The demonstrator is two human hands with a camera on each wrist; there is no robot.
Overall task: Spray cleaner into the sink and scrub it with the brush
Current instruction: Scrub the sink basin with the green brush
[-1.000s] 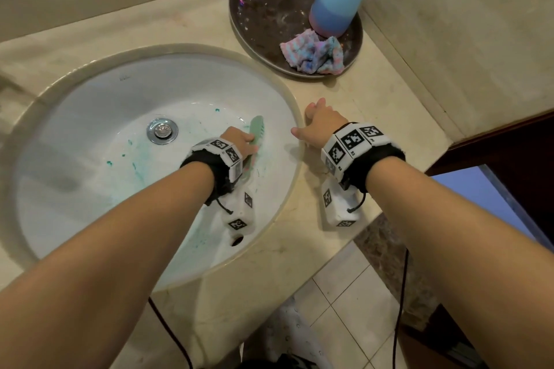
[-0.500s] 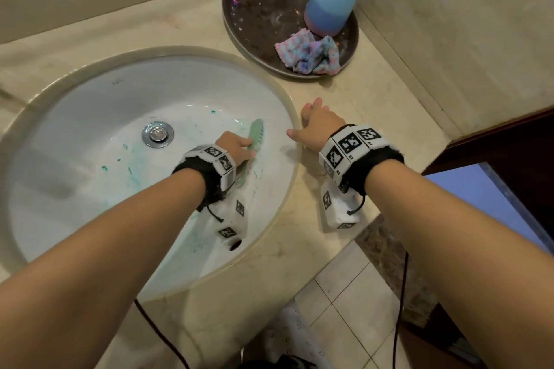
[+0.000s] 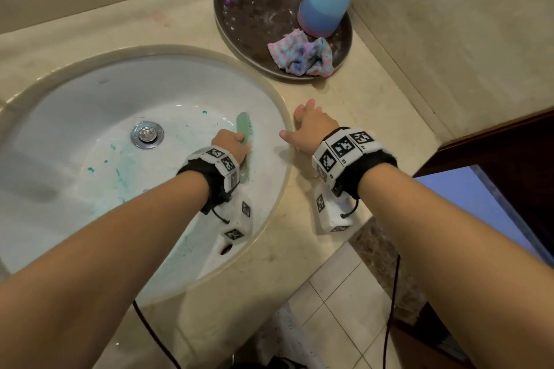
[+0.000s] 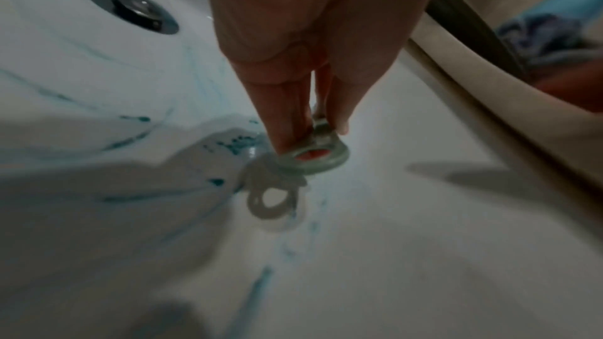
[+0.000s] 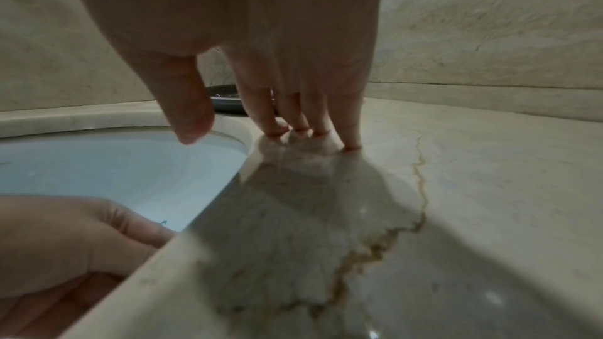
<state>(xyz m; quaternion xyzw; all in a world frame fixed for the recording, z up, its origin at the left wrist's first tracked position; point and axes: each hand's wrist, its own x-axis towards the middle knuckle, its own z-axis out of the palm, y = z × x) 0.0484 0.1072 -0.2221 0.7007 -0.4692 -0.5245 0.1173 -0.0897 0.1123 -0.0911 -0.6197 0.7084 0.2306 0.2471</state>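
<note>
Left hand (image 3: pixel 230 143) grips brush (image 3: pixel 243 129); right hand (image 3: pixel 311 129) beside sink (image 3: pixel 75 93).

A home bathroom is shown. A white oval sink (image 3: pixel 90 105) with a chrome drain (image 3: pixel 147 135) is set under a beige marble tabletop (image 3: pixel 368 105) at the left of the frame. Matching stone walls (image 3: pixel 449 24) are seen along the top and right, and pale floor tiles (image 3: pixel 344 308) at the bottom. A dark round tray (image 3: pixel 254 9) with a blue bottle (image 3: pixel 326 0) and a cloth (image 3: pixel 302 54) is placed at the upper centre.
</note>
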